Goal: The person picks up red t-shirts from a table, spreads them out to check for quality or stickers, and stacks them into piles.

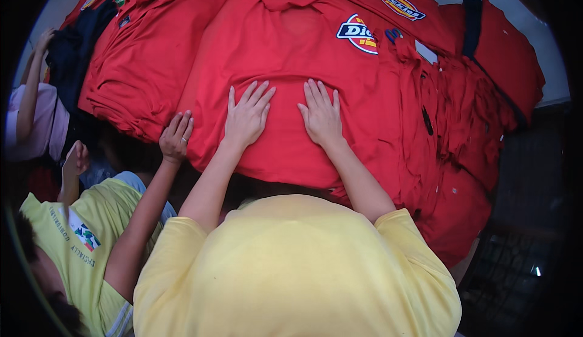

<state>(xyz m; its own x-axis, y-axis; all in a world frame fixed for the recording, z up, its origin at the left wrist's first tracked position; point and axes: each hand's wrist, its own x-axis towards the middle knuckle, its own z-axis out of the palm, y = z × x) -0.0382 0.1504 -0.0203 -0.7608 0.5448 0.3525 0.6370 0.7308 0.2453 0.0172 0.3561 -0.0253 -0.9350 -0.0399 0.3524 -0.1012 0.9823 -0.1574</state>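
Note:
A red shirt point(285, 136) with a printed badge on its chest lies spread in front of me, its collar toward the far side. My left hand point(248, 115) rests flat on the cloth with fingers spread. To its right, my right hand point(320, 112) also lies flat on the same shirt, fingers stretched out. Between the two hands the cloth runs fairly smooth, with soft folds just beyond the fingertips. Neither hand grips anything.
Red garments point(146, 64) are piled at the left, and a bunched red stack point(455, 106) stands at the right. Blue-handled scissors point(393, 34) lie beyond my right hand. A co-worker's hand point(177, 135) touches the cloth at my left; another person's arm point(30, 94) shows farther left.

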